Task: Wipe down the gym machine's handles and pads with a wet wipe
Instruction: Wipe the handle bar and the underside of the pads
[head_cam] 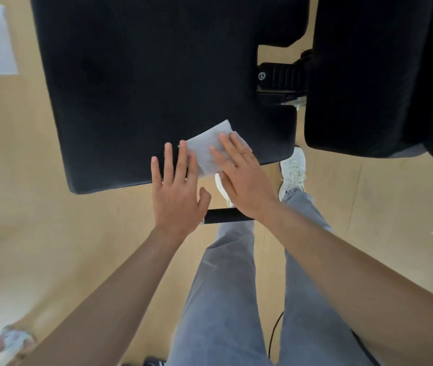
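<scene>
In the head view, your right grip lay flat with straight fingers, pressing the wet wipe onto the black pad. Your left grip, just beside the right one, was spread wide and held nothing. Its fingertips rested on the pad's near edge, one touching the wipe's side. Beyond the right grip a black bracket sat between this pad and a second pad. Under both wrists ran a short black bar. Below were the tan floor, your grey trousers and a white shoe.
</scene>
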Tool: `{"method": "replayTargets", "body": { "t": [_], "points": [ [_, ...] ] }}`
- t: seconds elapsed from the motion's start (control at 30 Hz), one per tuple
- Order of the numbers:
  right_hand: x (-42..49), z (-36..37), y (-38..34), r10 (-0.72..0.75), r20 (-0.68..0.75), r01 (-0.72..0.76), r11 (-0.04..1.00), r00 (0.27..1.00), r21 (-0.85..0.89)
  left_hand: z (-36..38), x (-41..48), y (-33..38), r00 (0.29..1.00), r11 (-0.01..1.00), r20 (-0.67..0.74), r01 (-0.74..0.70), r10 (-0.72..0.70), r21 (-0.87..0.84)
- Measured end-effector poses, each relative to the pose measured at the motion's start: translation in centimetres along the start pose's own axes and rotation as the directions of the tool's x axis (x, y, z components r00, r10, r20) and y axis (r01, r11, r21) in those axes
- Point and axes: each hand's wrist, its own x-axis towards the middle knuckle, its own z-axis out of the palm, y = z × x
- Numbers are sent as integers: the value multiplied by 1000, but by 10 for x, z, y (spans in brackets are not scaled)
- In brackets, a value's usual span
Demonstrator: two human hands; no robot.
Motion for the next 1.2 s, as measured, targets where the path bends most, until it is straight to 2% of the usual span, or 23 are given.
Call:
{"method": "replayTargets", "body": {
  "t": [0.1,0.2,0.37,0.47,0.63,0.73,0.8,0.97,1.03,1.1,1.2],
  "points": [
    [-7,-1,7,4,-1,-4,1000,1000,-19,3,7,12,990,986,-26,-139,137,-90],
    [-21,-4,18,15,29,-13,997,999,-73,7,15,28,975,975,58,-212,216,-65],
    [-30,3,9,35,58,-27,989,998,-144,8,-3,24,984,989,101,-145,147,-19],
    [-15,9,-11,-45,107,64,982,993,-180,6,-24,3,993,998,93,-68,68,-4],
    [25,17,-58,-240,129,262,945,962,-194,-1,-44,-45,981,986,103,157,-161,48],
    [38,20,-76,-260,132,283,936,957,-210,-3,-46,-53,968,974,113,223,-225,31],
    [34,18,-71,-241,124,264,936,963,-231,-3,-43,-46,967,972,113,232,-227,-31],
    [1,14,-36,-77,81,97,959,994,-267,-1,-24,-12,989,990,142,50,-31,-130],
    [-7,16,-33,-37,81,57,963,996,-263,0,-20,-5,989,991,143,44,-26,-123],
    [-3,18,-39,-55,88,74,970,995,-233,0,-24,-8,988,993,147,70,-55,-93],
    [22,19,-56,-199,95,214,956,975,-199,-1,-36,-30,974,982,144,182,-174,-45]
  ]
}}
